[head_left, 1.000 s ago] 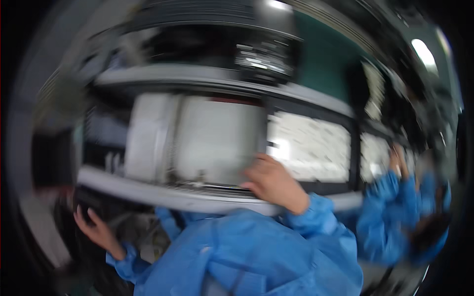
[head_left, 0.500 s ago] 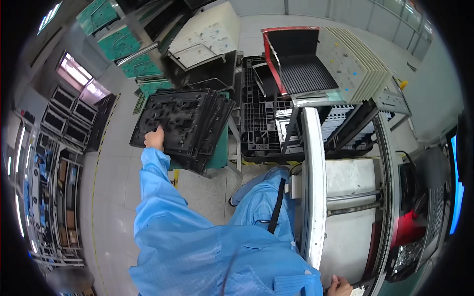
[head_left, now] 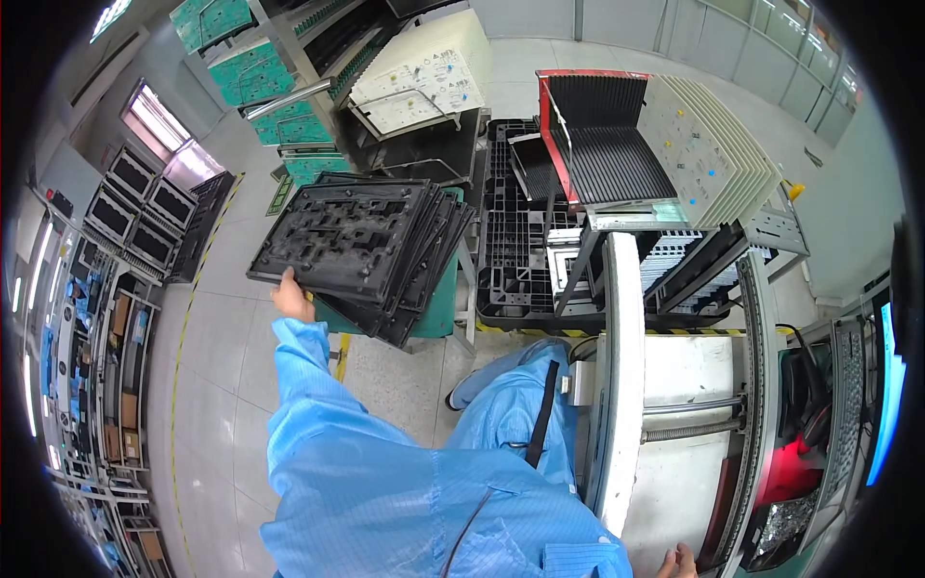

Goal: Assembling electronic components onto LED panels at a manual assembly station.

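Observation:
My left hand (head_left: pixel 289 295) reaches out to the left in a blue sleeve and grips the near edge of the top black tray (head_left: pixel 347 236). That tray lies on a fanned stack of similar black moulded trays (head_left: pixel 424 260) on a green stand. Only the knuckles of my right hand (head_left: pixel 678 562) show at the bottom edge, beside the white machine rail (head_left: pixel 621 385). Its fingers are hidden.
A black plastic pallet (head_left: pixel 511 250) stands behind the stack. A red-framed rack with white panels (head_left: pixel 694 144) is at the upper right. Green circuit boards (head_left: pixel 236 72) fill racks at the upper left. A machine with a keyboard (head_left: pixel 853 385) runs along the right.
One second ago the view was blurred and faced a machine window with my right hand raised. It has since swung down and left, and my left hand stays at the black tray's edge.

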A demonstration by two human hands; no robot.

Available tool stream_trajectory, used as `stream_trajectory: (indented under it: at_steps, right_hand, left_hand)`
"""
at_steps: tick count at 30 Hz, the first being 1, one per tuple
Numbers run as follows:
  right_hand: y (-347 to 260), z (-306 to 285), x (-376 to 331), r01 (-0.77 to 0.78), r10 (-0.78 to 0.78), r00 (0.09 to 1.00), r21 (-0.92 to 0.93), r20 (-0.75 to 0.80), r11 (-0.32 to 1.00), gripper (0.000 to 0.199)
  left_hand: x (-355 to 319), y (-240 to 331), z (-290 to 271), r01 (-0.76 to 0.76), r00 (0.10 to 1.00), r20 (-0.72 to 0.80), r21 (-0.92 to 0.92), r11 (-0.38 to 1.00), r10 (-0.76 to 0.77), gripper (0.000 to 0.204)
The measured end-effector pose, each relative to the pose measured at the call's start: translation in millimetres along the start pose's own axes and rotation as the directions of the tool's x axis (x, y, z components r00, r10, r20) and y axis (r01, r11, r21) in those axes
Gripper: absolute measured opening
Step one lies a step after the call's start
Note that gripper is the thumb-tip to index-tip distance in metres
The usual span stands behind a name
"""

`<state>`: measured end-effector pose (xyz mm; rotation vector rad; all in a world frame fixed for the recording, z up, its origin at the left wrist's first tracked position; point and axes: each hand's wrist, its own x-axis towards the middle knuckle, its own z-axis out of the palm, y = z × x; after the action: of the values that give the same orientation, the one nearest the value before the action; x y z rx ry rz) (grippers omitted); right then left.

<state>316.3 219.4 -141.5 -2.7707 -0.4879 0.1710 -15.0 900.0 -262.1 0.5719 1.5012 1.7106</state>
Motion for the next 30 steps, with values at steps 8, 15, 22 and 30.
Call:
stream_trajectory:
  at_steps: [8,15,22,30]
  right_hand:
    - [-80.5,1.2,39.9,0.112,-0.115,0.993,0.341,-0.010,0.933,0.028]
    - [-122.0,53.1,61.6,0.005,-0.259,0.961,0.925,0.101,0.379,0.053]
    - [-139.7,80.8,70.8,-0.084,-0.170,0.983,0.995,0.074,-0.054,0.081]
    - [-27.5,48.7,-2.5,0.071,0.314,0.949,0.948,0.031,-0.310,0.080]
  left_hand:
    - [-73.6,30.0,-15.5,0.249,0.851,0.524,-0.449,0.858,0.027,0.027]
    - [-203.1,30.4,2.9,0.459,0.624,0.781,-0.381,0.803,0.014,0.058]
    - [-342.9,12.6,45.9,0.705,0.046,0.998,-0.061,0.707,0.041,0.070]
    - [-403.5,25.1,188.1,0.185,-0.795,0.583,0.494,0.850,-0.165,0.125]
